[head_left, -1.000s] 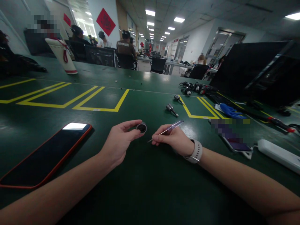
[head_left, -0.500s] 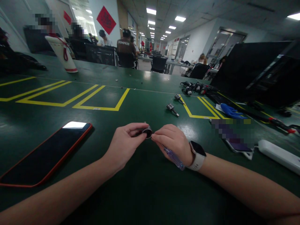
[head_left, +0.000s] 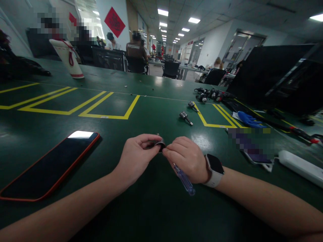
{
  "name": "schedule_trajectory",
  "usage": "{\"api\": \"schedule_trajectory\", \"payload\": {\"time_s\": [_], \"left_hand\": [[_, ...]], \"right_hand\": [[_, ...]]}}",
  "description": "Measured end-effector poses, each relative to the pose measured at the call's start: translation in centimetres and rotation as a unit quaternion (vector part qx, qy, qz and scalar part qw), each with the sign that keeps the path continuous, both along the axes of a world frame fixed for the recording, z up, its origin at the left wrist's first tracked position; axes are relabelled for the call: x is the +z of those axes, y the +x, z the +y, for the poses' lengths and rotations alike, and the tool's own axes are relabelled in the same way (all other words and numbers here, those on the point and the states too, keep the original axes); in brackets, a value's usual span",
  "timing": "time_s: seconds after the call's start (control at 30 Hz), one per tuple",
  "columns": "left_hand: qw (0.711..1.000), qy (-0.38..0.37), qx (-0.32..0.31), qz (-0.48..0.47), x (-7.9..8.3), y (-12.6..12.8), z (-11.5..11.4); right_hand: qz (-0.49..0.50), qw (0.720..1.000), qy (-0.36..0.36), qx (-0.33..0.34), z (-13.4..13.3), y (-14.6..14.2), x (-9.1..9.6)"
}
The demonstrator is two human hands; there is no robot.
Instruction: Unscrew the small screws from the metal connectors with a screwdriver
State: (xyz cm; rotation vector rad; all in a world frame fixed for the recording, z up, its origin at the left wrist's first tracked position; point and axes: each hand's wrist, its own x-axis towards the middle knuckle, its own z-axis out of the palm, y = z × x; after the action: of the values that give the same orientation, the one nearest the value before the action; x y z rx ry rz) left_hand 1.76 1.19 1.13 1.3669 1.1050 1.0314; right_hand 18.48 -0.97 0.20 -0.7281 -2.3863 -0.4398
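Between thumb and fingers, my left hand grips a small dark metal part with a round open end, held just over the table. My right hand is closed, its fingertips right at the part's open rim. A small screwdriver with a clear purple handle is tucked in that hand, the handle sticking out below the palm toward me. Whether the right fingertips also pinch something at the rim is hidden. Beyond my hands, two similar metal pieces with shafts lie on the table: a nearer one and a farther one.
A phone in a red case lies at left, another phone at right beside a white power strip. Blue gloves, several dark metal parts and a large black screen stand farther right. A tapered white container is back left.
Both hands have shifted slightly down and to the right with the metal part. The screwdriver handle has swung downward and sticks out farther below my right palm.
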Motion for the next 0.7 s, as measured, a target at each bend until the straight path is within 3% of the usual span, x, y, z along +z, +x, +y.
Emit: {"api": "schedule_trajectory", "payload": {"time_s": [0.17,0.37,0.7], "left_hand": [[0.999,0.024,0.018,0.019,0.1,0.1,-0.1],[1.000,0.025,0.005,0.016,-0.3,0.0,0.0],[1.000,-0.016,0.002,-0.016,-0.2,-0.1,0.2]], "right_hand": [[-0.037,0.999,0.010,-0.031,-0.3,-0.6,0.3],[0.127,0.986,-0.109,-0.014,-0.3,-0.4,0.0],[0.064,0.996,-0.045,0.037,0.0,0.1,-0.9]]}}
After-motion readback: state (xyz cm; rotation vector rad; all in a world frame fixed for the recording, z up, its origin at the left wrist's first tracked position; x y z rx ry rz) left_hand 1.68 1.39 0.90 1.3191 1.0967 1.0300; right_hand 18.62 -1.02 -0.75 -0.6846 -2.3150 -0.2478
